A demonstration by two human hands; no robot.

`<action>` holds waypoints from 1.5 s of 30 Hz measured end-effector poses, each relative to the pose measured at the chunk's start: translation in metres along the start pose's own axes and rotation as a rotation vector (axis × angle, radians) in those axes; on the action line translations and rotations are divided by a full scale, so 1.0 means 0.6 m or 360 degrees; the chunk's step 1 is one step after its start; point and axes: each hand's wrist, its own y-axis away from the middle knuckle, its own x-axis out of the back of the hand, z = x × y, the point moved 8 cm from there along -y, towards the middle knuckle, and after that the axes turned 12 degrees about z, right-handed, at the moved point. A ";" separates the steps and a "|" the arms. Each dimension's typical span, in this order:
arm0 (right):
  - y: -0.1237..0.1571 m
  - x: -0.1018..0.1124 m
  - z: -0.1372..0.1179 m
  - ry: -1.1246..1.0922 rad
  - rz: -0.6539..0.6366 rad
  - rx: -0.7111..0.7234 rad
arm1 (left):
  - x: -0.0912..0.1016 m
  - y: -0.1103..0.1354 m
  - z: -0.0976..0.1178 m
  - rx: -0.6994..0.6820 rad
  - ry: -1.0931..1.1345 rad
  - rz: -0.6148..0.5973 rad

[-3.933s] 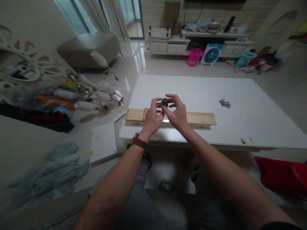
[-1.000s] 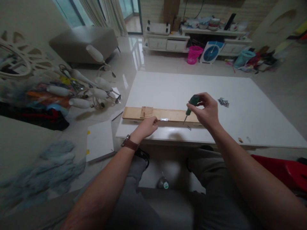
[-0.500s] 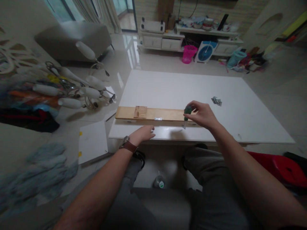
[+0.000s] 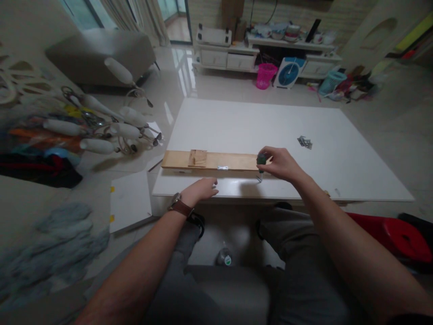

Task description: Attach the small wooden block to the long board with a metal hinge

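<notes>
Gripping a green screwdriver (image 4: 261, 160), right hand (image 4: 279, 163) is pointing it down by small hardware (image 4: 259, 179) on the tabletop (image 4: 250, 124), left hand (image 4: 200, 189) is showing empty, loosely open fingers, one bracket (image 4: 222, 168) already sitting at wooden board's (image 4: 233, 161) edge, metal pieces (image 4: 305, 142) lying loose.

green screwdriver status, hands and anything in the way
Right hand gripping green screwdriver, pointed down by small metal parts. Left hand loosely open near white table edge. Wooden plank close beyond screwdriver.
</notes>
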 end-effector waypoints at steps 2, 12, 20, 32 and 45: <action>0.000 -0.001 -0.002 -0.0019 -0.0001 0.0012 | 0.000 0.001 0.000 0.0001 0.0002 0.0005; -0.001 -0.005 -0.032 -0.0199 0.0042 0.0096 | 0.004 0.000 0.006 -0.0009 -0.0012 0.0037; -0.002 0.004 -0.059 -0.0283 0.0177 0.0089 | 0.001 -0.002 0.007 -0.0029 -0.0027 0.0059; -0.002 -0.007 -0.097 -0.0543 0.0301 0.0050 | -0.002 -0.008 0.022 -0.0183 0.0184 0.0149; -0.004 -0.023 -0.108 -0.0850 0.0248 -0.0060 | 0.022 -0.002 0.060 -0.0338 0.0375 0.0161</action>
